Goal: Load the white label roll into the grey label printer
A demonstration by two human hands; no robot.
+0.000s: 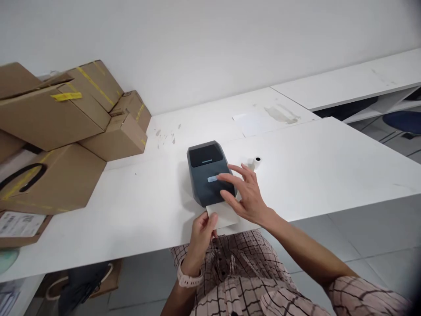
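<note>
I'm watching a person in a checked shirt (243,294) at a long white table (158,188), both bare hands at work around a dark blue-grey device (203,188) that sits flat near the front edge, straight ahead of the body. A strip of pale paper (226,216) reaches out from the device's near end towards the person. The left hand (204,224) has a corner of that strip, thumb laid on top and the fingers curled in beneath, closed in a pinch; a light pink watch (190,277) circles the wrist. The right hand (245,193) hangs over the device's right side with its fingers loosely spread and nothing in its grip, the index fingertip right at the end of a small light-coloured button (212,179) (whether it actually presses, I can't tell from here). Just beyond that hand, on the right, a little white roll (257,162) with a dark core stands on the tabletop, and farther back a white sheet (251,125) lies flat, close to a patch of worn surface. Over at the left end, brown cardboard boxes (74,169) are heaped at angles, some crossed by yellow tape (67,96), and a black curved strap (34,169) loops in front of them.
</note>
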